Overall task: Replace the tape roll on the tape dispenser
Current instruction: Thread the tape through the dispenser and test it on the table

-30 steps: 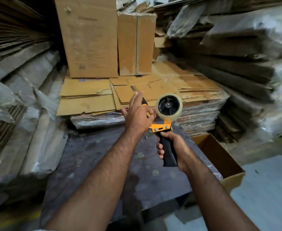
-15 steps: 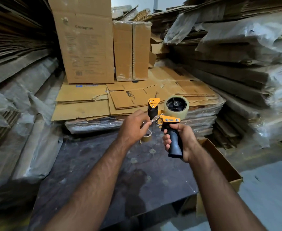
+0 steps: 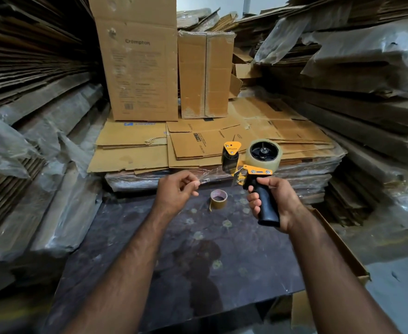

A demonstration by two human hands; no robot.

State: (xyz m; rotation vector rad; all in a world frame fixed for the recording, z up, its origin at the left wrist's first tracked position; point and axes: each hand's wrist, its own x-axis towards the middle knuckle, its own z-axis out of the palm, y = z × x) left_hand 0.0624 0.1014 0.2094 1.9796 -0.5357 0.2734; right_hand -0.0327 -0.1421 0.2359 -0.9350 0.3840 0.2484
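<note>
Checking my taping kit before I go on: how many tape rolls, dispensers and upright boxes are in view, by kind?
Tape rolls: 2, a clear roll on the dispenser and a spent core on the table
Dispensers: 1, the dispenser gripped by the right hand
Upright boxes: 2, the large box and the narrower box
Total: 5

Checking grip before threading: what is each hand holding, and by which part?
Right hand grips the tape dispenser by its black handle. Left hand pinches the free end of the clear tape.

An orange-and-black tape dispenser [image 3: 251,169] carries a clear tape roll [image 3: 265,153] above the right hand [image 3: 274,201]; a loose tape strip [image 3: 212,175] stretches toward the left hand [image 3: 176,189].
</note>
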